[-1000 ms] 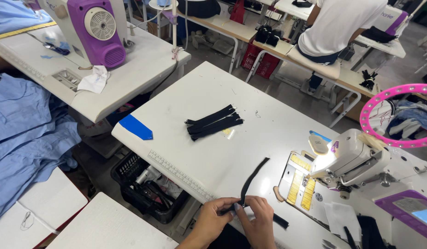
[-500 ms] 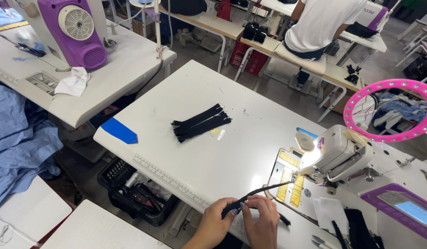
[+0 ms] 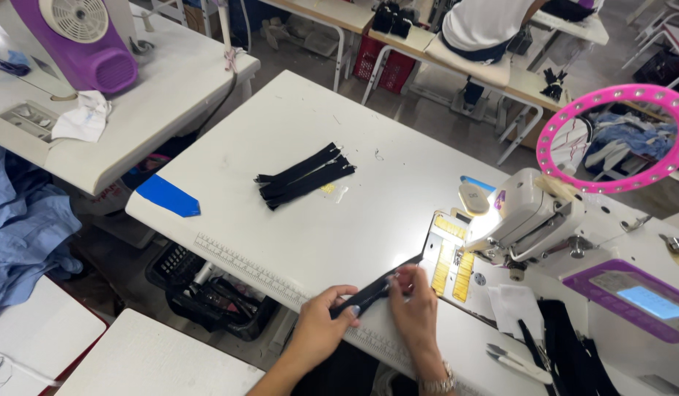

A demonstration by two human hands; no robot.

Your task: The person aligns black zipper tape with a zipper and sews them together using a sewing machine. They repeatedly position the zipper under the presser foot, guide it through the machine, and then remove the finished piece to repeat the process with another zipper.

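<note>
On the white sewing table in a workshop, one pile of black zippers lies at eleven o'clock from the hands, well apart. The left hand and right hand each pinch one black zipper, flat near the table's front edge, with one white sewing machine at two o'clock.

The left hand and right hand lay close together at the near edge, fingers pinched shut, forearms angled inward.
</note>
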